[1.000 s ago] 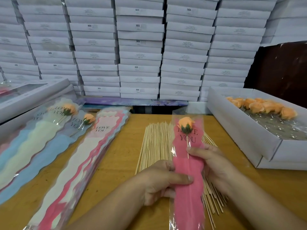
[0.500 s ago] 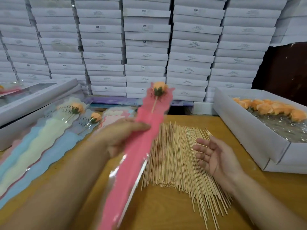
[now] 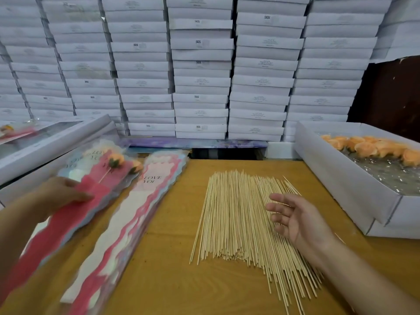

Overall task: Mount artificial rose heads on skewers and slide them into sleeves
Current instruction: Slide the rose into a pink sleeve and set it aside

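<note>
Stacked white boxes [image 3: 200, 71] fill the wall behind a yellow wooden table [image 3: 168, 269]. At the table's left side the left hand [image 3: 61, 194] grips a pink sleeve [image 3: 75, 212], thumb on top and fingers beneath; the hand is motion-blurred. That sleeve holds an orange rose head [image 3: 116, 159] on a thin skewer and lies on top of the pile of filled sleeves [image 3: 97, 162], where a second orange rose shows just beside the first. The right hand [image 3: 297, 220] hovers palm-up over the bundle of bamboo skewers [image 3: 236, 219], fingers loosely spread and holding nothing; whether it touches the sticks I cannot tell. The skewers lie fanned across the table's middle. Between them and the filled pile lies a stack of empty sleeves [image 3: 136, 214], pink and white with wavy edges, printed "LOVE YOU". To the right, an open white box [image 3: 341, 178] holds a row of loose orange rose heads [image 3: 372, 147] along its far side over crinkled clear film. At far left stands another long white box [image 3: 52, 142].
</note>
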Available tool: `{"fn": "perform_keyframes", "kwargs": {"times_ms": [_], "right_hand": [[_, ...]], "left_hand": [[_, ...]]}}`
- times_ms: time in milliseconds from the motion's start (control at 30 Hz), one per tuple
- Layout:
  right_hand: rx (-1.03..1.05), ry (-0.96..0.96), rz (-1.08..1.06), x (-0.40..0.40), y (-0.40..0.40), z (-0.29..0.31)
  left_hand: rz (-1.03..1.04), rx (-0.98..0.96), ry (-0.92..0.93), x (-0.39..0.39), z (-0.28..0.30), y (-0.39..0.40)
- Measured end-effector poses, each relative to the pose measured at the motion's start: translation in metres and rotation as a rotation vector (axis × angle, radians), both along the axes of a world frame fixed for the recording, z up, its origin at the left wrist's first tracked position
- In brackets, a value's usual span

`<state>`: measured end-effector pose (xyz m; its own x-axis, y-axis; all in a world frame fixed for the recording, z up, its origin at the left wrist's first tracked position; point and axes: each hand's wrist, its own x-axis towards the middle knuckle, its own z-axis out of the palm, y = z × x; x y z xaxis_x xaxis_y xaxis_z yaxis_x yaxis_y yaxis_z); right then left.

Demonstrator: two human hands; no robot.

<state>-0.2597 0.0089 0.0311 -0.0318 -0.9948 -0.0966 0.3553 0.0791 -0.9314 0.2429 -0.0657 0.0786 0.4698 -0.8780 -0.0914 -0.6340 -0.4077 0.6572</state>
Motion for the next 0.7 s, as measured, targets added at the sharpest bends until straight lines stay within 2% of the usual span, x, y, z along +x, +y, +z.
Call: {"fn": "perform_keyframes", "kwargs": {"times_ms": [233,467,533,700], "right_hand": [[0.008,-0.031,-0.015,-0.002,-0.001,0.001],[0.002,-0.025,-0.023,-0.003,-0.002,0.0],[0.0,-0.021,-0.022,-0.003,-0.003,0.0],[-0.001,-0.014,-0.021,-0.003,-0.002,0.001]], "left_hand": [[0.07,-0.154,-0.297,-0.015,-0.042,0.01],[-0.026,-0.146,-0.672,-0.029,-0.048,0.015],[-0.013,-0.099,-0.721,-0.032,-0.05,0.015],[-0.017,-0.048,-0.697,-0.032,-0.048,0.015]]}}
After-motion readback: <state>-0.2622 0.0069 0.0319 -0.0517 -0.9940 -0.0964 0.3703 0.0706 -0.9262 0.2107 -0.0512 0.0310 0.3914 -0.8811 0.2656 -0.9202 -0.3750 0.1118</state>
